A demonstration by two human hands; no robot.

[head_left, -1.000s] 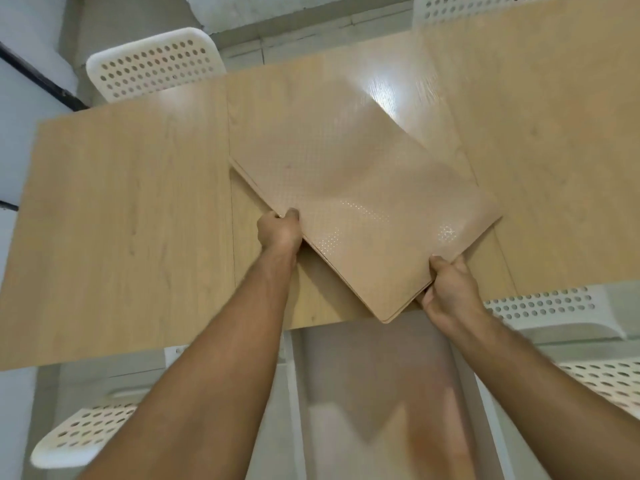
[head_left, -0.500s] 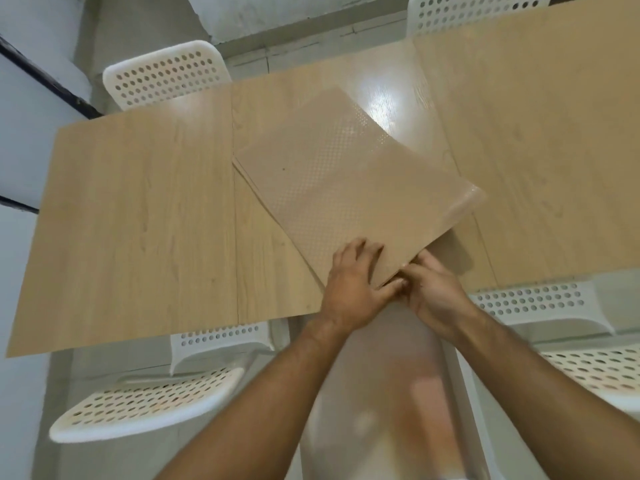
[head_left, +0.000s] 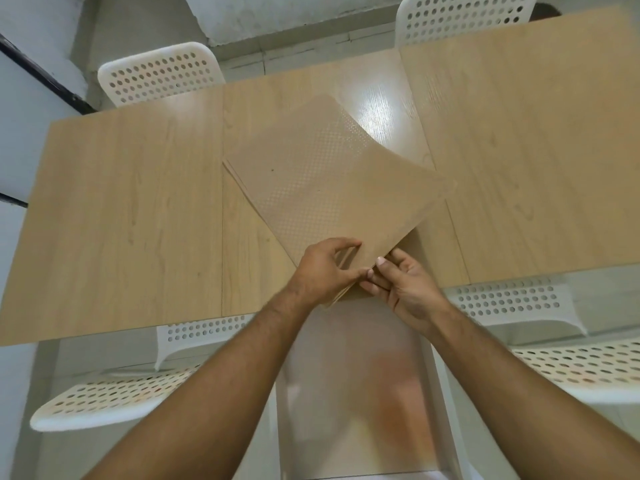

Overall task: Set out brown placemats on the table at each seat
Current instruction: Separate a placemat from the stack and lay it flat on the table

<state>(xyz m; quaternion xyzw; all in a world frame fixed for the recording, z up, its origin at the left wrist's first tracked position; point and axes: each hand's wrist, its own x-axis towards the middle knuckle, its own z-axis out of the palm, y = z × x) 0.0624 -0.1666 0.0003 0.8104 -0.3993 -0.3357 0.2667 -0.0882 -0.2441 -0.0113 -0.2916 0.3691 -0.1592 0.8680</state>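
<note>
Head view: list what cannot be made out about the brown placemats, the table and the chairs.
Stack of brown dotted placemats: count unreadable; edges too thin, near corner covered by the left hand and right hand.
Light wooden table: right end cut off by the frame edge.
Far-left white perforated chair: seat hidden behind the table.
Far-right white perforated chair: cut by the top edge.

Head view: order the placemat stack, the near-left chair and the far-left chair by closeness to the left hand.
1. placemat stack: near corner pinched by the left hand.
2. near-left chair: at the near edge of the table, to the left.
3. far-left chair: across the table, left side.
</note>
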